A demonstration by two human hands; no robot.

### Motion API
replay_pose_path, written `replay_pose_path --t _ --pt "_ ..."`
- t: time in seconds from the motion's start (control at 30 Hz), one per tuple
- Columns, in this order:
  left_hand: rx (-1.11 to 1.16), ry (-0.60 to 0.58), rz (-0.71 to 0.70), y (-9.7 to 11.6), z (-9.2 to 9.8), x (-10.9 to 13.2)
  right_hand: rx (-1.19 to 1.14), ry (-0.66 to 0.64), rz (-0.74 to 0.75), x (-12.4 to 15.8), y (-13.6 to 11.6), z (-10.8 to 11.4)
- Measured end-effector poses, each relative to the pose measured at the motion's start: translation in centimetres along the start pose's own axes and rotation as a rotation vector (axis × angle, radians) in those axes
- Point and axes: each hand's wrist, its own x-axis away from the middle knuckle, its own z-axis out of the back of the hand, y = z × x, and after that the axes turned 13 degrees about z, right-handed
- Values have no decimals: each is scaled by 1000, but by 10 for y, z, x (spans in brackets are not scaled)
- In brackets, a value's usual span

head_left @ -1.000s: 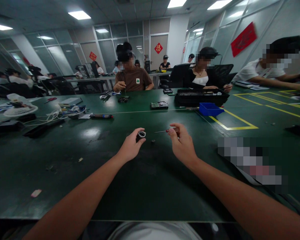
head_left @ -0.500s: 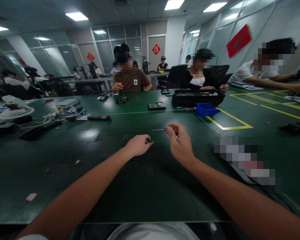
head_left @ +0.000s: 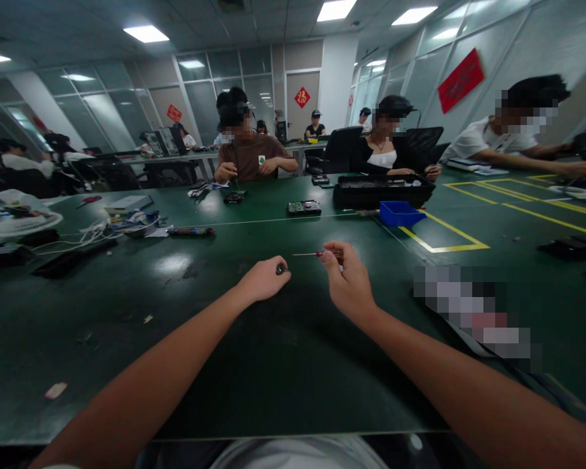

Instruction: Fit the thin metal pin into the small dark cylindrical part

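Observation:
My right hand (head_left: 348, 279) is closed around the handle of a screwdriver (head_left: 330, 253). Its thin metal shaft points left, toward my other hand. Fingers curled, my left hand (head_left: 265, 279) grips a small dark object (head_left: 280, 268) that is mostly hidden by the thumb and fingers; its kind I cannot make out. A gap separates the screwdriver's tip from the left hand. Both hands are above the green tabletop (head_left: 293, 365), close to its surface.
Beyond my hands lie a hard drive (head_left: 303, 208), a blue bin (head_left: 401, 213) and a long black case (head_left: 383, 192). A pen-like tool (head_left: 191, 232) and tangled cables (head_left: 95, 229) are at left. Co-workers sit across the table. A blurred-out item (head_left: 473, 319) lies at right.
My left hand has turned slightly, so the dark object in it shows at a different angle. The right hand keeps its hold on the screwdriver. The whole view has shifted a little.

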Motion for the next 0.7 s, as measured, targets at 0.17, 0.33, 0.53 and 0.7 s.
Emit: replay_pose_path --t 0.17,0.33,0.53,0.7 --pt "129 77 54 -22 32 12 -8 -12 4 0 2 -1" --pt "355 114 185 -51 66 31 -15 -17 -9 1 4 0" --pt "597 267 388 -96 108 68 -28 -15 -13 0 5 -1" --pt "735 391 563 -146 135 111 -12 -18 -31 0 5 -1"
